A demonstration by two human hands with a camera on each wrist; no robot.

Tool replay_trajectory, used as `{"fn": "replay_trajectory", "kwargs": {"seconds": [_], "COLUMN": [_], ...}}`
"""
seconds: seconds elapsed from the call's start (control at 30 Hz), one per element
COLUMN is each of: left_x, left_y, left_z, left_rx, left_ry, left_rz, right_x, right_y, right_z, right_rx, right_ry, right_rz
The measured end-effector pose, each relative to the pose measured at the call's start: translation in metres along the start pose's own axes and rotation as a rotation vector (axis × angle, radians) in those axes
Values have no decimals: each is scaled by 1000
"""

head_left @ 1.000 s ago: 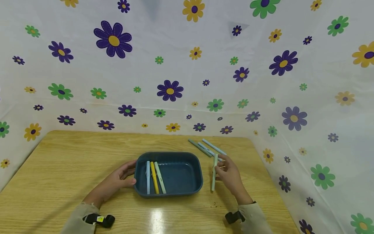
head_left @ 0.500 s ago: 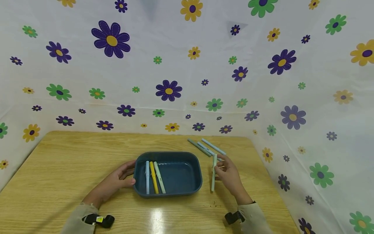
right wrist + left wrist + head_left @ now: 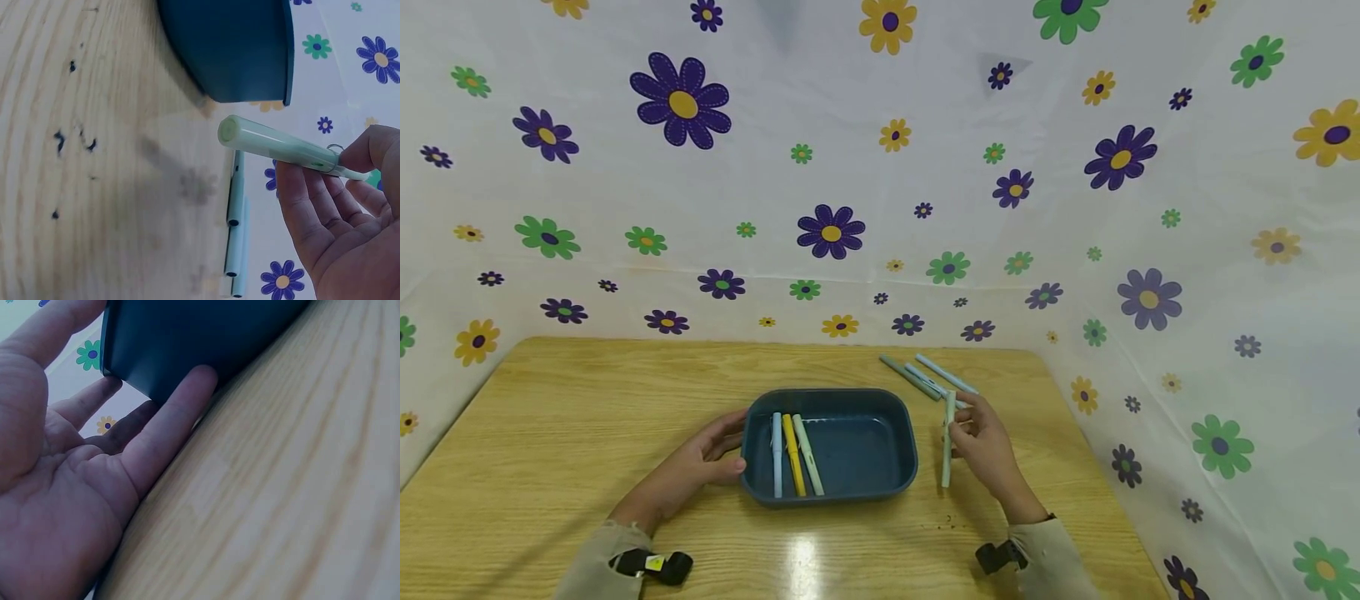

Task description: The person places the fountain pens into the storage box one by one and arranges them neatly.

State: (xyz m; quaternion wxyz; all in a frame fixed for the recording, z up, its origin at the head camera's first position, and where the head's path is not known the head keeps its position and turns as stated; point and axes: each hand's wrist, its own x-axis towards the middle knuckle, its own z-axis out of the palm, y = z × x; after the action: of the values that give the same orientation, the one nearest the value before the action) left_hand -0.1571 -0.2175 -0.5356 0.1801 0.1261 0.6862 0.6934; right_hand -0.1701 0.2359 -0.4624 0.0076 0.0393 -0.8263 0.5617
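My left hand (image 3: 688,467) rests its fairly straight fingers against the left end of a dark blue rectangular tray (image 3: 865,462). In the left wrist view, a fingertip touches the tray wall (image 3: 181,356) low down, close to the tabletop. Inside the tray's left part lie a light blue pen (image 3: 777,454), a yellow pen (image 3: 793,454) and a pale green pen (image 3: 807,454), side by side. Right of the tray, my right hand (image 3: 988,450) pinches another pale green pen (image 3: 275,142) between thumb and fingers. That pen is held above the table, its end facing the right wrist camera.
Behind my right hand, a grey-green pen (image 3: 908,377) and two light blue pens (image 3: 946,373) lie on the wooden table (image 3: 625,383). Small dark marks (image 3: 950,523) spot the wood in front of that hand. A flower-printed white sheet (image 3: 752,183) encloses the back and sides.
The head view has shifted slightly. My right hand has lifted the pale green pen a tiny bit; my left hand stays at the tray.
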Motion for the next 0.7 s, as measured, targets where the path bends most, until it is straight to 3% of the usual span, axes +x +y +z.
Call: {"fn": "replay_trajectory", "kwargs": {"seconds": [0.4,0.7], "left_x": [1,0], "left_y": [0,-2], "left_z": [0,0], "left_rx": [-31,-56], "left_ry": [-8,-35], "left_rz": [-7,37], "right_x": [2,10], "right_y": [-29,-51], "right_z": [12,44], "right_rx": [-16,6], "right_ry": [2,-68], "right_rz": [-81,-80]}}
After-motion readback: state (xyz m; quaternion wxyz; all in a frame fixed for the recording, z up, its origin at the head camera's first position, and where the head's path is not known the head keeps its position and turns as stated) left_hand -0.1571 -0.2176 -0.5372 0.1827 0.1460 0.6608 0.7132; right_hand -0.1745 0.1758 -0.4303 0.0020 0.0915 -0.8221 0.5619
